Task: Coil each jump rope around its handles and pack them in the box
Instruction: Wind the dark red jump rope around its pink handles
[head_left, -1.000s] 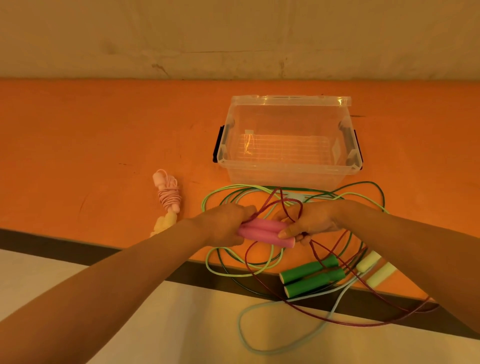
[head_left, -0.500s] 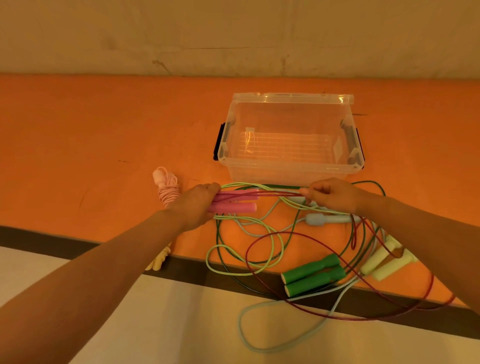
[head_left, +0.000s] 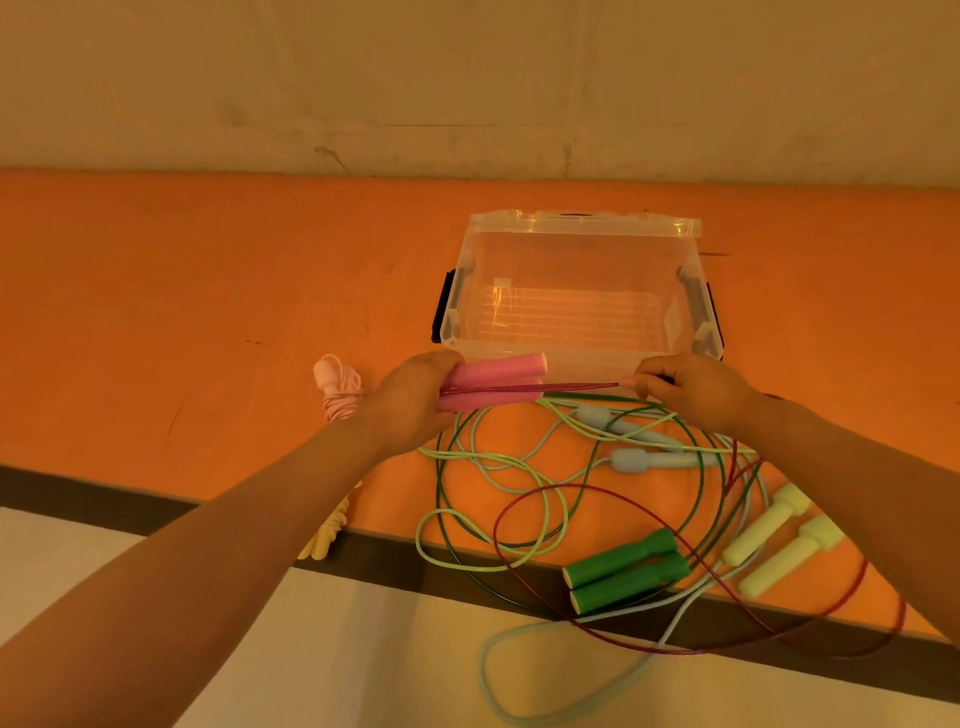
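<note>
At frame centre, before a clear plastic box, the left hand clasps two pink foam handles; the right hand pinches their thin maroon cord taut.

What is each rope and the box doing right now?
left hand: grips the pink handles
right hand: pinches the dark red rope, pulled straight
clear box: open, nothing inside
green handles: side by side, rope loose
pale yellow handles: rope loose
pale blue handles: rope loose
light pink rope: coiled, on the table
</note>
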